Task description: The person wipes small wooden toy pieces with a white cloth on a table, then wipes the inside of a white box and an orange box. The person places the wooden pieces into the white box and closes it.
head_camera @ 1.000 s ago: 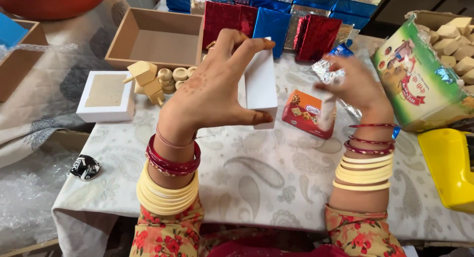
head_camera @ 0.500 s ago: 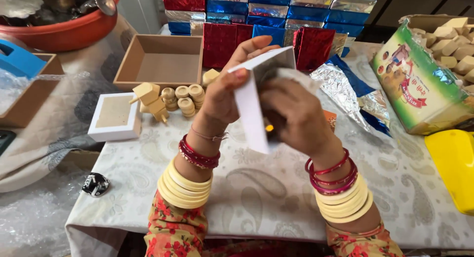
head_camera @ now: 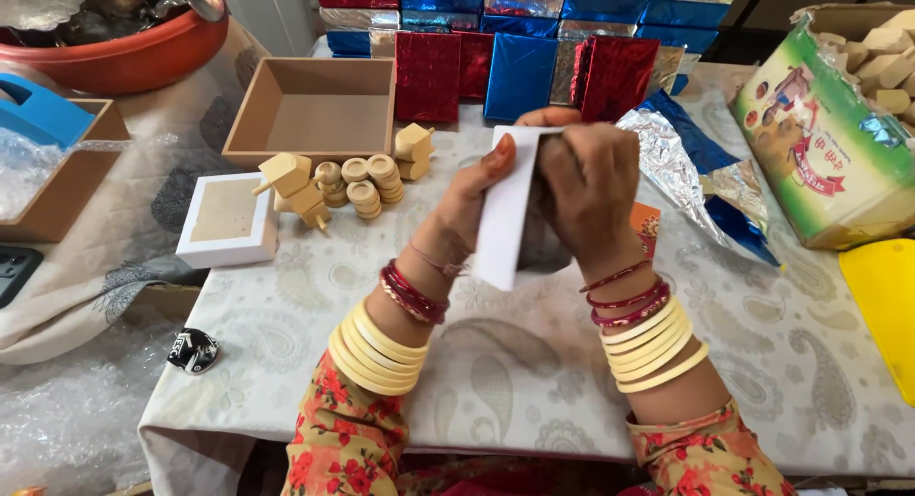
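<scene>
Fingers (head_camera: 496,162) of our left hand (head_camera: 472,205) grip the near face of a white box (head_camera: 503,220), thumb pressed flat against it, while our right hand (head_camera: 583,186) curls over its far side, its fingers clenched around the box's top edge. We hold this one white box upright between the two hands, above the desk (head_camera: 534,363) and not touching it.

Beyond and to the left of our fingers stands one open brown cardboard tray (head_camera: 315,115). Between that tray and our left hand we count two small wooden block figures (head_camera: 295,186), one near the tray's corner and one just left of our fingers, with a cluster of about six pale wooden wheels (head_camera: 357,182) stacked between them. Further left lies one more white box (head_camera: 229,220), flat on the desk with a tan top panel.

Straight past our fingertips lean foil-wrapped packets (head_camera: 519,77), red and blue, at least five standing in front and more stacked in rows behind; we cannot count those exactly. Just right of our right hand lies one crumpled sheet of silver and blue foil (head_camera: 696,186), and an orange card (head_camera: 646,227) peeks from behind the wrist. Well to the right sits one green printed carton (head_camera: 820,143) holding wooden pieces, and nearer us one yellow plastic piece (head_camera: 886,305). Far left of our fingers we see one red-orange basin (head_camera: 124,53) and one small black object (head_camera: 193,350) at the desk's edge.
</scene>
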